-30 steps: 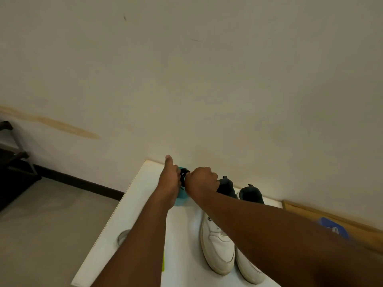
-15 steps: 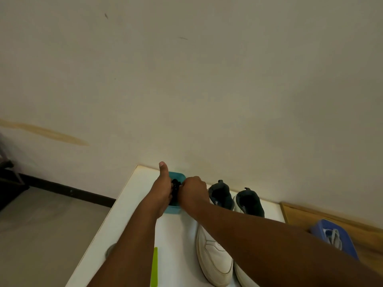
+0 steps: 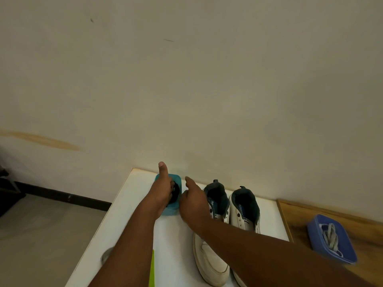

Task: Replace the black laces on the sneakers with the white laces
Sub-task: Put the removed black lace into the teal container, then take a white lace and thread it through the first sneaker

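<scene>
White table (image 3: 132, 214), wall behind: sneakers (image 3: 219, 230), laceless, heels to wall. Left of sneakers, left hand (image 3: 163, 191) presses black laces (image 3: 176, 192) into teal tub (image 3: 173, 208); right hand (image 3: 193, 201) released. White laces (image 3: 330, 237) far right, nearer right hand.

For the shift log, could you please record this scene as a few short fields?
Sneakers: white pair on white table, eyelets empty
Black laces: in teal container
White laces: in blue container on wooden surface
Left hand: fingers in teal container, thumb out
Right hand: open beside it
</scene>
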{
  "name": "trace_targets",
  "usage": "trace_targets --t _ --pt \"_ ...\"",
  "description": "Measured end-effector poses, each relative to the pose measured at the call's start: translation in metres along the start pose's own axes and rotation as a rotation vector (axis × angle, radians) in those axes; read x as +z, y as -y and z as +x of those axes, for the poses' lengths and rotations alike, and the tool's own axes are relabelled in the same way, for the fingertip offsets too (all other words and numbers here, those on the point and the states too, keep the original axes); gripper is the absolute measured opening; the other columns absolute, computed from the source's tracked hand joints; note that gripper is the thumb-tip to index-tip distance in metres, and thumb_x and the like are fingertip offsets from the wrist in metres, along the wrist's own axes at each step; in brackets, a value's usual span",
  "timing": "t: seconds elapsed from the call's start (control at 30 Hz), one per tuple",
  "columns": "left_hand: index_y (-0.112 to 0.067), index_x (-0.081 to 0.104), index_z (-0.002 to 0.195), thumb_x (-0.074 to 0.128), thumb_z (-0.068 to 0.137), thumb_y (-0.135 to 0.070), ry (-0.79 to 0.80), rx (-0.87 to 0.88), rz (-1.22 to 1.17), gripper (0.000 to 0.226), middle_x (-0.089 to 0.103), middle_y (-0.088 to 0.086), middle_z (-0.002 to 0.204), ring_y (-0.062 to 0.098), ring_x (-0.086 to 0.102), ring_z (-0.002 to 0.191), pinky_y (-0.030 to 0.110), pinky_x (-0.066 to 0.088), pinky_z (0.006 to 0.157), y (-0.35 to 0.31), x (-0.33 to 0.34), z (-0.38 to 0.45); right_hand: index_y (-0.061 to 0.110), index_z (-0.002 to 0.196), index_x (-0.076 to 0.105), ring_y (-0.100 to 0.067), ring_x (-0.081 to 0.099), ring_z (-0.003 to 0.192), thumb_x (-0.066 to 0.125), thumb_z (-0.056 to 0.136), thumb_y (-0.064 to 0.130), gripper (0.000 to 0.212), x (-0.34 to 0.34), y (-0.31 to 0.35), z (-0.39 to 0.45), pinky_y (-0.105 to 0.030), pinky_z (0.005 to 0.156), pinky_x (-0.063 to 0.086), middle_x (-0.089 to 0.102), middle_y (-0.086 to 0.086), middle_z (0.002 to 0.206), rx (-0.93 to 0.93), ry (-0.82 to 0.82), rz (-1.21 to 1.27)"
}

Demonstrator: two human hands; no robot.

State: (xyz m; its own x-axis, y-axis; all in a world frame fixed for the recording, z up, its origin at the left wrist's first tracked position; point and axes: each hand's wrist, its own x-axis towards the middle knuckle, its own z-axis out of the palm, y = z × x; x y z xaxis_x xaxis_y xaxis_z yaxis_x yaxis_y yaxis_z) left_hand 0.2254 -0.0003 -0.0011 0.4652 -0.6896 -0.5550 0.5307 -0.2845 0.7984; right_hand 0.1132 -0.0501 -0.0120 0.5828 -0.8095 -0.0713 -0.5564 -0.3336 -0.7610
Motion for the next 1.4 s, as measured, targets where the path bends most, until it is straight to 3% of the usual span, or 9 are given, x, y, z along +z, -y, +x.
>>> trace_targets --t 0.1,0.17,0.27,0.37,0.47,0.73,0.87,1.2,1.4 --pt "-0.019 0.054 0.140 0.015 0.087 -0.082 -0.163 0.260 0.240 0.091 0.060 0.003 0.132 0.019 0.057 0.117 0.036 0.041 0.104 -0.001 0.008 -0.014 0.028 0.160 0.023 -0.010 0.033 0.147 0.038 0.108 0.027 0.055 0.005 -0.007 -0.002 -0.023 0.119 0.029 0.035 0.003 0.162 -0.134 -0.058 -0.081" --pt "-0.026 0.051 0.143 0.016 0.094 -0.074 -0.353 0.540 0.471 0.077 0.057 -0.003 0.142 0.018 0.054 0.126 0.035 0.038 0.108 0.004 0.013 -0.025 0.033 0.162 0.010 -0.016 0.007 0.157 0.035 0.108 0.041 0.060 0.006 -0.012 -0.003 -0.037 0.127 0.016 0.015 0.004 0.169 -0.256 -0.112 -0.220" --pt "-0.033 0.030 0.156 0.015 0.098 -0.071 -0.495 0.846 0.793 0.071 0.032 -0.006 0.162 0.015 0.022 0.152 0.039 0.017 0.122 0.014 0.013 -0.029 0.037 0.161 -0.007 -0.023 -0.019 0.155 0.038 0.106 0.054 0.073 -0.002 -0.012 -0.008 -0.045 0.126 -0.003 -0.011 0.003 0.171 -0.368 -0.158 -0.439" --pt "-0.035 0.014 0.160 0.006 0.097 -0.073 -0.564 0.906 1.044 0.074 0.011 -0.004 0.168 0.018 -0.002 0.156 0.051 0.000 0.125 0.013 0.012 -0.031 0.035 0.161 -0.011 -0.032 -0.027 0.152 0.034 0.102 0.062 0.079 -0.013 -0.007 -0.018 -0.055 0.124 -0.008 -0.022 -0.006 0.168 -0.452 -0.191 -0.613" --pt "-0.036 0.002 0.160 0.002 0.095 -0.074 -0.609 0.949 1.210 0.075 -0.005 -0.003 0.169 0.024 -0.014 0.154 0.062 -0.005 0.121 0.005 0.018 -0.044 0.032 0.162 -0.007 -0.040 -0.020 0.153 0.026 0.100 0.068 0.079 -0.029 -0.003 -0.029 -0.064 0.123 0.003 -0.019 -0.014 0.168 -0.497 -0.230 -0.703" --pt "-0.029 0.007 0.161 0.018 0.095 -0.072 -0.642 1.129 1.309 0.079 -0.004 0.003 0.169 0.030 -0.009 0.155 0.069 -0.001 0.118 -0.028 0.055 -0.109 0.029 0.163 -0.001 -0.038 -0.018 0.154 0.028 0.101 0.068 0.079 -0.090 0.017 -0.062 -0.065 0.122 0.007 -0.019 -0.013 0.168 -0.472 -0.408 -0.623" --pt "-0.024 0.010 0.161 0.019 0.096 -0.070 -0.668 1.206 1.321 0.080 0.000 0.008 0.169 0.034 -0.005 0.155 0.069 0.002 0.118 -0.029 0.092 -0.154 0.027 0.163 0.003 -0.039 -0.012 0.155 0.047 0.102 0.055 0.081 -0.127 0.024 -0.095 -0.066 0.121 0.008 -0.013 -0.015 0.169 -0.481 -0.581 -0.548" --pt "-0.021 0.016 0.160 0.018 0.097 -0.065 -0.436 1.400 1.301 0.077 0.003 0.011 0.168 0.038 -0.004 0.154 0.074 0.002 0.114 0.009 0.205 -0.211 0.018 0.160 0.011 -0.042 -0.002 0.155 0.048 0.099 0.052 0.079 -0.261 -0.026 -0.163 -0.064 0.122 0.009 0.004 -0.022 0.168 -0.379 -0.949 -0.496" --pt "-0.027 0.015 0.160 0.022 0.103 -0.055 -0.339 1.433 1.375 0.065 0.004 0.007 0.169 0.037 -0.004 0.154 0.072 0.003 0.116 0.035 0.265 -0.207 0.015 0.148 0.047 -0.024 0.041 0.144 0.051 0.104 0.029 0.046 -0.320 -0.074 -0.175 -0.047 0.113 0.040 0.047 -0.010 0.153 -0.427 -1.066 -0.322"
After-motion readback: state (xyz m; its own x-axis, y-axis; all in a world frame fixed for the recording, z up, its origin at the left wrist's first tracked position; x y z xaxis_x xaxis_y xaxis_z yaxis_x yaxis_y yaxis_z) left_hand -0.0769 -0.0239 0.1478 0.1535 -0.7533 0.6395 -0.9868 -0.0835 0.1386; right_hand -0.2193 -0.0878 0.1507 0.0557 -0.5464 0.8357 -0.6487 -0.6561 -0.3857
